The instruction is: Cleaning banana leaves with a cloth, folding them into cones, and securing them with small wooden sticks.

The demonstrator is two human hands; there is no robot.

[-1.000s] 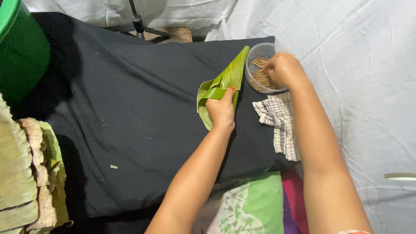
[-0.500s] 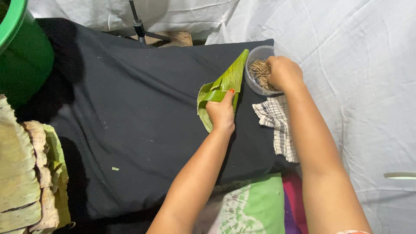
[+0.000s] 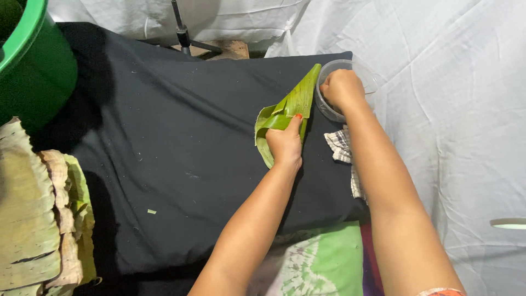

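Hands work on a black cloth [image 3: 164, 164] in the head view. Left hand [image 3: 285, 145] presses closed on a folded green leaf [image 3: 293, 104] at centre. Right hand [image 3: 341, 87], fingers bunched together, dips into a clear plastic cup [image 3: 372, 79] just right of the leaf's far tip. A checked rag [image 3: 342, 148] lies nearer, a green tub [image 3: 33, 71] far left.
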